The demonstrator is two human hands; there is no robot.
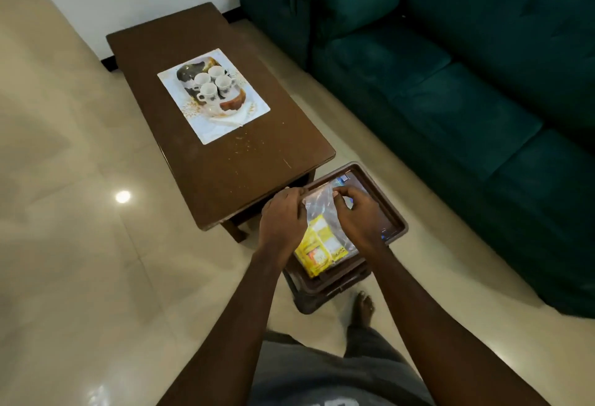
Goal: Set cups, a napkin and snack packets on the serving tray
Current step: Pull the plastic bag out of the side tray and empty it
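Note:
A clear plastic bag [322, 203] holding yellow snack packets [317, 248] lies on a brown plastic stool [391, 212] beside the coffee table. My left hand [283, 219] and my right hand [355, 215] both grip the bag's top edge. On the coffee table, a dark serving tray [190, 72] rests on a white placemat [206, 129]. Several white cups [212, 83] stand on the tray. A white napkin [235, 114] lies at the tray's near end, partly over a brown item [233, 103].
The brown coffee table [225, 161] runs away from me at centre. A dark green sofa [467, 83] fills the right side, with a narrow floor strip between it and the table. My bare foot [362, 307] stands by the stool. Shiny tiled floor [80, 212] spreads left.

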